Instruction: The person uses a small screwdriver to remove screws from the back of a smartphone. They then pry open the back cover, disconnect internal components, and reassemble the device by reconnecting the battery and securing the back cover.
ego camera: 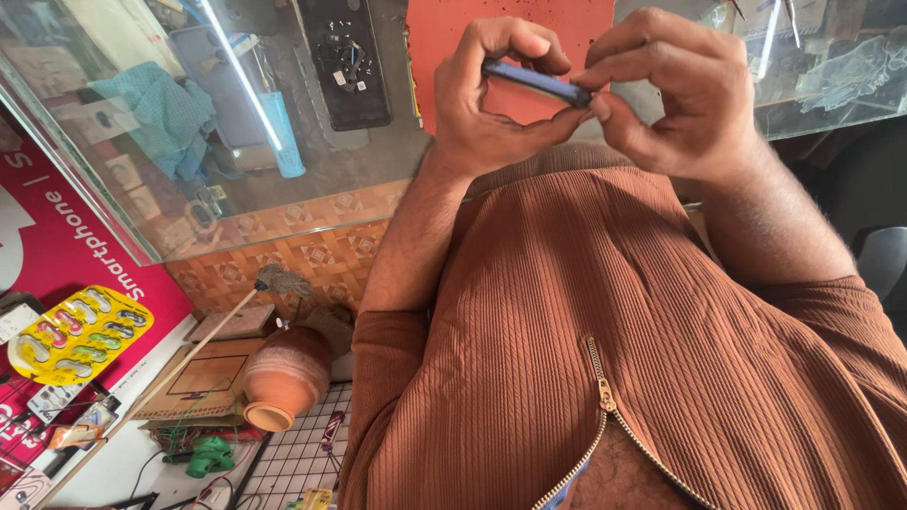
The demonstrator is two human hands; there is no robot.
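Both hands raised over glass counter, gripping slim blue phone edge-on; long axis runs upper-left to lower-right. Left hand wraps its left end, thumb beneath; right hand pinches the right end. Lower left: yellow blister card w/ oval pockets on pink-red sign; clay pot nearby.

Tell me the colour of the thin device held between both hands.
Blue device, seen edge-on in the head view.
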